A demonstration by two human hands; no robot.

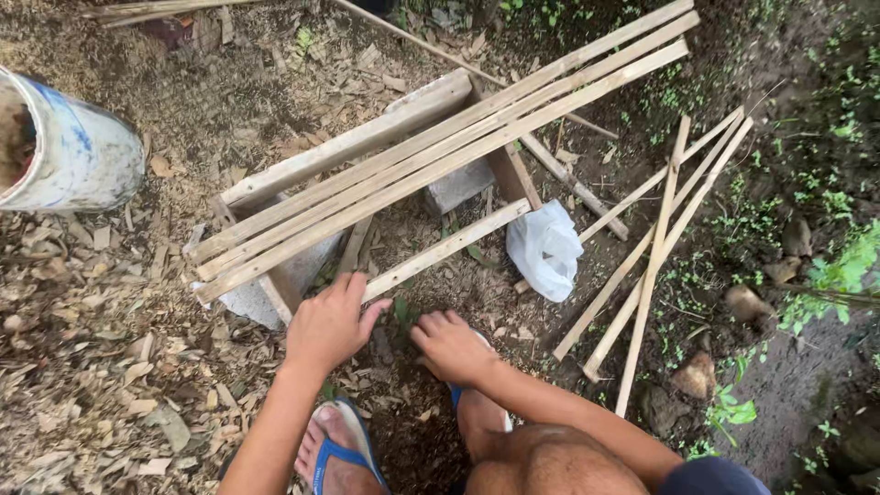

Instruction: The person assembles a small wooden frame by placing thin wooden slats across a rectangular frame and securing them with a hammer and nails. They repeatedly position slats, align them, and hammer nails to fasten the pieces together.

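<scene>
My left hand point(332, 323) rests on the near end of a pale wooden slat point(449, 247) that belongs to a low wooden frame point(367, 137). Its fingers curl over the slat's end. My right hand point(451, 346) is down on the dirt and wood chips just right of it, fingers bent, and I cannot make out anything in it. Three long bamboo strips point(440, 151) lie side by side across the top of the frame, running from lower left to upper right.
A white and blue bucket point(64, 151) lies at the left edge. A white plastic bag point(547, 247) sits right of the frame. More bamboo strips point(655, 247) lie crossed on the soil at right. My feet in blue sandals point(335, 449) are below. Stones point(697, 374) and weeds lie at right.
</scene>
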